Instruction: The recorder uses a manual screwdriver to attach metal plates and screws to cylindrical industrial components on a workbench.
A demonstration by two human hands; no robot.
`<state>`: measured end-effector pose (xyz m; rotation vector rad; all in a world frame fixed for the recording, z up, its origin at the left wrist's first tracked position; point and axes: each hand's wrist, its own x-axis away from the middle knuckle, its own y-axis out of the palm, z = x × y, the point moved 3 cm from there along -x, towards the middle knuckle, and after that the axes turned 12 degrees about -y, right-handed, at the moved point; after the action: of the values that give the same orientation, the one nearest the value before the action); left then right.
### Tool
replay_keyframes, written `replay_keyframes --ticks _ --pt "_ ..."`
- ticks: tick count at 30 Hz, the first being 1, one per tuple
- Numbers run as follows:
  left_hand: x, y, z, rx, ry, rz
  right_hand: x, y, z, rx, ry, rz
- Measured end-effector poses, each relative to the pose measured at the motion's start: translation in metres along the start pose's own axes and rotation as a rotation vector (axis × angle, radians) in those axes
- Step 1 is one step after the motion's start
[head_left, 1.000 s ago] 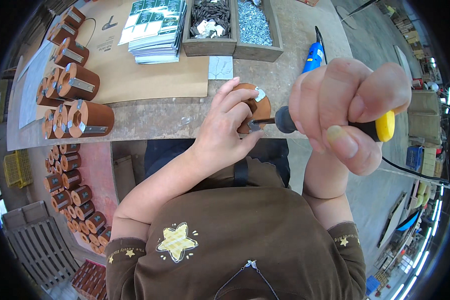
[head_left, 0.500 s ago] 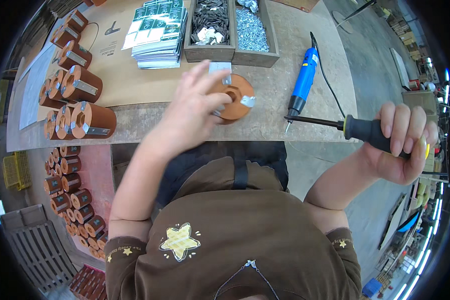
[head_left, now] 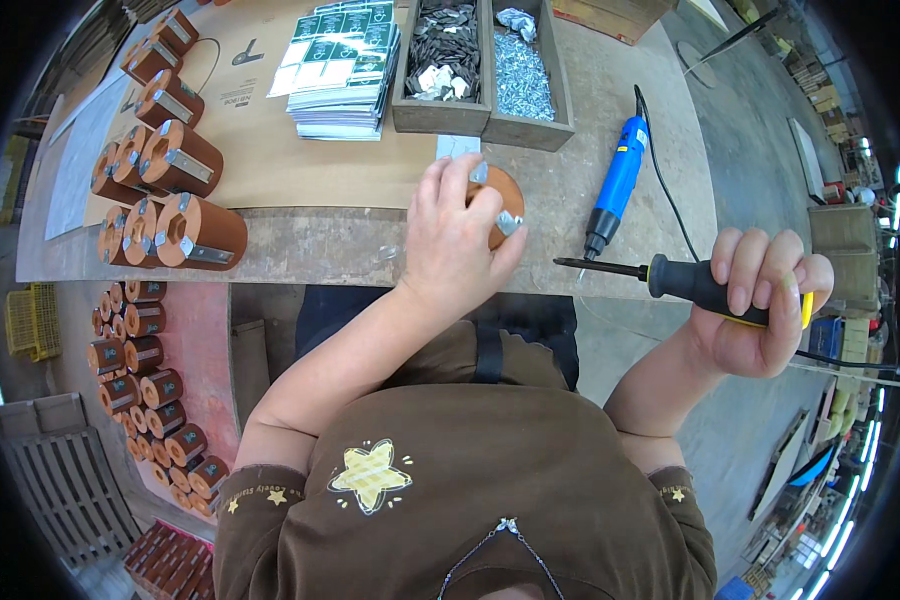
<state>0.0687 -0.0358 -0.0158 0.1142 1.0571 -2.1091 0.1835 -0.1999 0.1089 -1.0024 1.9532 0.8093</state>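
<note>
My left hand [head_left: 457, 225] is closed over the top of a brown cylinder [head_left: 504, 187] on the table's near part. Bright metal tabs show on the cylinder's upper face; its centre hole is mostly hidden by my fingers. In my right hand [head_left: 770, 300] is a screwdriver [head_left: 685, 278], its dark handle with a yellow end in my fist. The dark shaft points left, toward the cylinder, and the tip is apart from it. A small pale plate [head_left: 457, 146] lies just beyond the cylinder.
A blue electric screwdriver [head_left: 618, 180] with a black cord lies right of the cylinder. Wooden boxes [head_left: 532, 128] of dark pieces and small silvery parts stand behind, beside a stack of printed sheets [head_left: 345, 90]. Several brown cylinders [head_left: 205, 232] stand at left; more sit lower on a reddish surface [head_left: 207, 350].
My left hand has shifted right and now wraps over the cylinder. The screwdriver in my right hand has moved left and slightly down. The whole view has shifted a little.
</note>
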Motion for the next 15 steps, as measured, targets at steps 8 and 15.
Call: replay_keyframes --ticks 8,15 --pt "0.0085 -0.0096 0.0038 0.026 0.076 -0.144 0.0060 -0.0081 0.0018 0.001 0.004 0.065" --pt "0.0035 -0.0076 0.0086 0.018 0.016 -0.149 0.0071 -0.0095 0.0045 0.015 0.004 0.093"
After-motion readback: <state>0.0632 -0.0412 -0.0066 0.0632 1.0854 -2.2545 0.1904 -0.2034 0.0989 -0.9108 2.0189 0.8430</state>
